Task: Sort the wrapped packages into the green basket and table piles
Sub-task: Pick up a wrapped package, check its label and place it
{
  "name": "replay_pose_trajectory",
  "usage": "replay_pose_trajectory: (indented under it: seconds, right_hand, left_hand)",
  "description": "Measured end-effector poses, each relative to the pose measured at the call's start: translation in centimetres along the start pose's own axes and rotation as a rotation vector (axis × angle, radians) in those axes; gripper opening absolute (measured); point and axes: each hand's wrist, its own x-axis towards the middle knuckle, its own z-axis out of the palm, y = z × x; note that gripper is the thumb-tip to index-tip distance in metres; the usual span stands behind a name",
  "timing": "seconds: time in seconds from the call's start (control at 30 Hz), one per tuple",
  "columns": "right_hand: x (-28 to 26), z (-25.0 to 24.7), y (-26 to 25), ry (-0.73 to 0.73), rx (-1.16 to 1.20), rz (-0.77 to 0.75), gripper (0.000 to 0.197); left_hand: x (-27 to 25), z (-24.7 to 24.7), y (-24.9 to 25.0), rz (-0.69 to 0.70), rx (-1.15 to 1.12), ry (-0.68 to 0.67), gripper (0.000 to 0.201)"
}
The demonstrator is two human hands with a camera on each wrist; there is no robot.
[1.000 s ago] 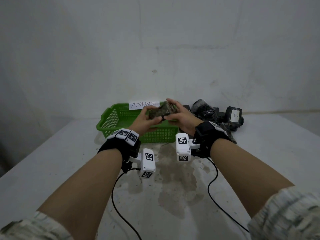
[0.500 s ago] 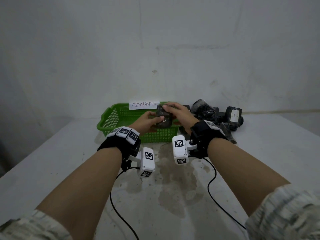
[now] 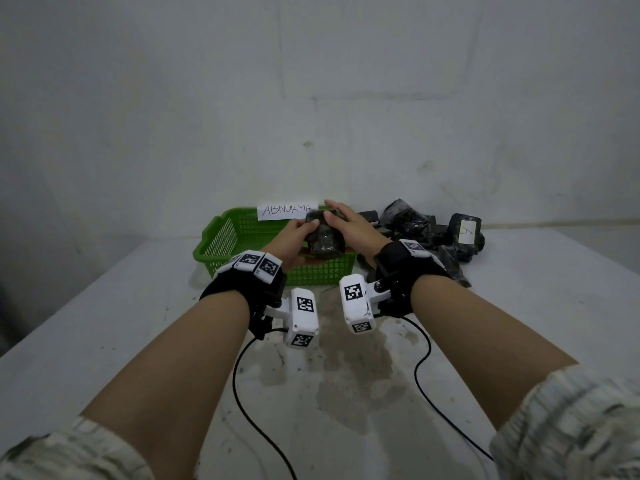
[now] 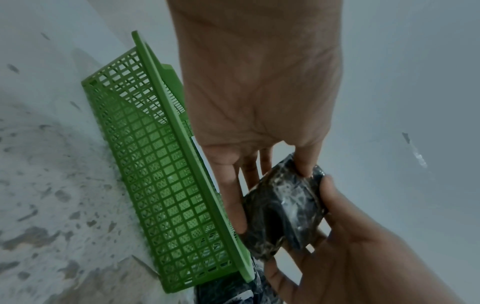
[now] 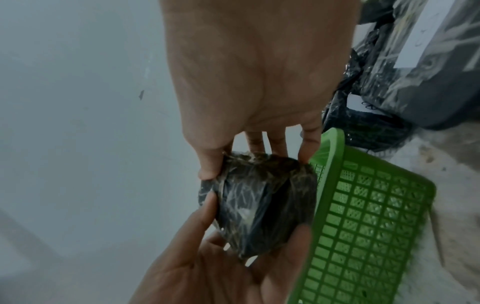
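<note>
A dark plastic-wrapped package (image 3: 323,237) hangs above the front rim of the green basket (image 3: 239,237), held between both hands. My left hand (image 3: 294,240) cups it from the left and below, thumb on its upper edge. My right hand (image 3: 349,226) covers its top and right side, thumb and fingers pinching it. In the left wrist view the package (image 4: 283,207) sits between my left fingers (image 4: 233,195) and the right hand (image 4: 350,257). The right wrist view shows the package (image 5: 259,201) beside the basket's rim (image 5: 330,148). No label shows on the package.
A paper label reading ABNORMAL (image 3: 287,211) stands at the basket's back rim. A pile of dark wrapped packages (image 3: 415,223) lies right of the basket against the wall; one package (image 3: 465,232) bears a white label marked A. Cables (image 3: 249,410) trail across the stained table.
The package has been turned from lying flat between the hands to standing on end. Both hands shifted slightly left over the basket's front edge.
</note>
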Motion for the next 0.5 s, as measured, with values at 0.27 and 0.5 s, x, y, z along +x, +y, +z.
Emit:
replay_pose_trajectory:
  seconds: [0.27,0.5]
  right_hand:
    - [-0.13,-0.43,0.32,0.035,0.061,0.012,0.052]
    - [0.03,-0.86,0.87,-0.037,0.022,0.074,0.095]
  left_hand:
    - [-0.42,-0.15,0.14,-0.009,-0.059,-0.049,0.023]
    - [-0.61,-0.29,0.47,0.032,-0.004,-0.022,0.029]
